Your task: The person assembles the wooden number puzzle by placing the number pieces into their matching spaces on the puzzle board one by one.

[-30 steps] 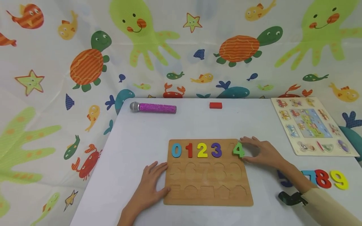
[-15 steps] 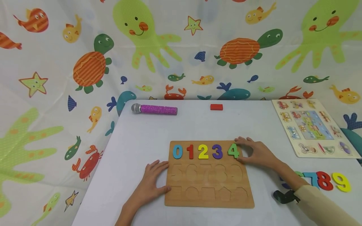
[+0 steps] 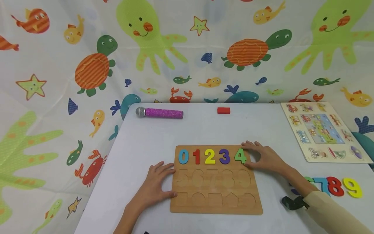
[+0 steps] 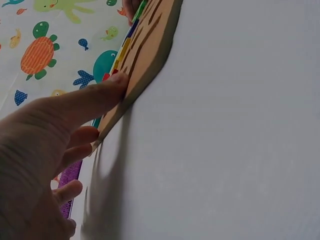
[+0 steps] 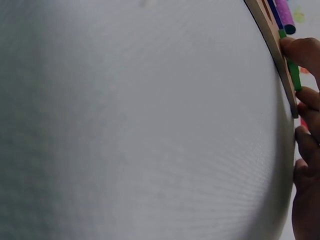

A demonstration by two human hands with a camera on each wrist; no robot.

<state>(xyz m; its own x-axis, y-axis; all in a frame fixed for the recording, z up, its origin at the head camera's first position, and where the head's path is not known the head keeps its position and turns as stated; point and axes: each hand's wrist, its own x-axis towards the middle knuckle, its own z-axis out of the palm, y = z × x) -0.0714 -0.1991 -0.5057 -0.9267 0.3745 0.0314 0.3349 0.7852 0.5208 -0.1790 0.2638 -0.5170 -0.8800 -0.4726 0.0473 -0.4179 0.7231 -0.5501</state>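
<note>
A wooden number board (image 3: 216,191) lies on the white table with a blue 0, red 1, yellow 2, purple 3 and green 4 (image 3: 240,156) along its top row; the lower rows show bare outlines. The right hand (image 3: 267,159) pinches the 4 between thumb and fingers at the board's upper right corner. In the right wrist view, thumb and fingers touch the green piece (image 5: 294,74). The left hand (image 3: 153,187) rests with relaxed fingers and thumb against the board's left edge; the left wrist view shows its thumb on the board (image 4: 145,65).
Right of the board lie a blue 7 (image 3: 322,186), red 8 (image 3: 335,186), yellow 9 (image 3: 352,188) and partly hidden pieces, with a dark object (image 3: 294,203) nearby. Behind are a purple microphone (image 3: 163,113), a red block (image 3: 223,110) and a picture puzzle (image 3: 325,133).
The right hand has moved the green 4 leftward from the board's right edge into line with the other numbers. The left hand has stayed at the left edge, shifting slightly.
</note>
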